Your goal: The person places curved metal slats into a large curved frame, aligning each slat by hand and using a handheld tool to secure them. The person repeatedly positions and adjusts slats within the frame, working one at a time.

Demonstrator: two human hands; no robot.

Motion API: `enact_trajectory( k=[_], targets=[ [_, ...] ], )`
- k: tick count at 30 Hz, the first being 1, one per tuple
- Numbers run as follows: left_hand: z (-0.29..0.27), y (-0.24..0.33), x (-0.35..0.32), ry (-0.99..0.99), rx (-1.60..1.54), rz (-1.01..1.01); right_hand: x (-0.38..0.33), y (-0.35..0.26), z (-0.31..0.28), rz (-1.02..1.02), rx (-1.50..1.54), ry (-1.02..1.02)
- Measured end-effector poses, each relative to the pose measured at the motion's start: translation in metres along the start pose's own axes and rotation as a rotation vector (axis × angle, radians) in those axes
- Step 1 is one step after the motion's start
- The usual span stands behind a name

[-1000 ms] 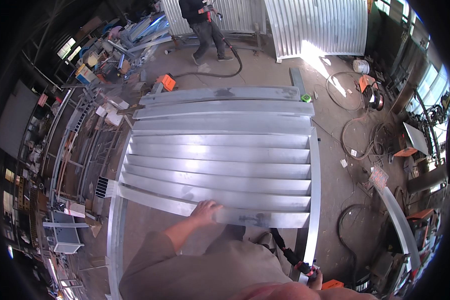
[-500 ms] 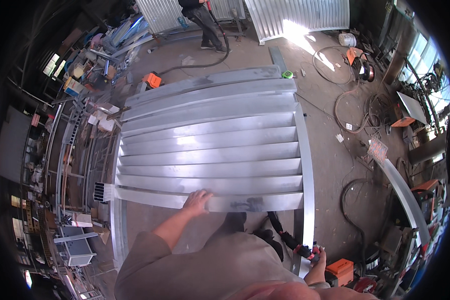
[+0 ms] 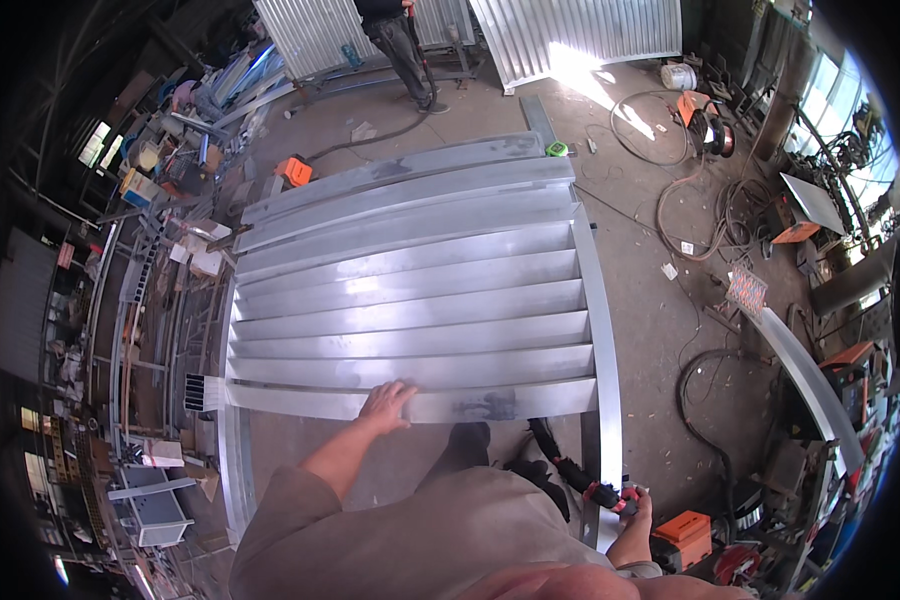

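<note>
Closest to the body, the right hand [image 3: 636, 525] is gripping a red-and-black tool [image 3: 604, 495] beside the right rail [image 3: 606, 440], its fingers bending around the end. An orange box [image 3: 682, 540] is sitting just right of that hand, its contents not showing. The left hand [image 3: 386, 406] is resting on the nearest slat [image 3: 470, 403], fingers unclenched and lying over its upper edge. This metal slat is spanning the near side of the louvred frame, between the right rail and the left rail [image 3: 236, 470]. It is looking stiff, smooth and somewhat slippery, probably more awkward than heavy; its long edges, toward both ends, are likely offering the steadiest hold. Farther away, the farthest slat [image 3: 400, 172] is lying slightly askew. Beyond, a white bucket [image 3: 679, 77] is standing out at the far right; what it is containing, I cannot tell.
</note>
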State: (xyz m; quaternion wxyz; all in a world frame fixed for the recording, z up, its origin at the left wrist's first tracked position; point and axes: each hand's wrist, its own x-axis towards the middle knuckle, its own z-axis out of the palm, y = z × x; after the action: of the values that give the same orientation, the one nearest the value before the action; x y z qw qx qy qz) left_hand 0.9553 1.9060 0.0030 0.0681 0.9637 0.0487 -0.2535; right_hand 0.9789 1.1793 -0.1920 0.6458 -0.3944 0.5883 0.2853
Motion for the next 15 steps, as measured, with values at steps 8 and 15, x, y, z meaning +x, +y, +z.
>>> enact_trajectory(
  k=[8,15],
  targets=[
    [0.002,0.0,-0.001,0.034,-0.023,0.002,0.001,-0.001,0.0,-0.008,-0.061,-0.076],
    [0.002,-0.001,-0.001,0.033,-0.032,0.007,0.014,0.0,-0.005,0.001,-0.002,-0.011]
  ],
)
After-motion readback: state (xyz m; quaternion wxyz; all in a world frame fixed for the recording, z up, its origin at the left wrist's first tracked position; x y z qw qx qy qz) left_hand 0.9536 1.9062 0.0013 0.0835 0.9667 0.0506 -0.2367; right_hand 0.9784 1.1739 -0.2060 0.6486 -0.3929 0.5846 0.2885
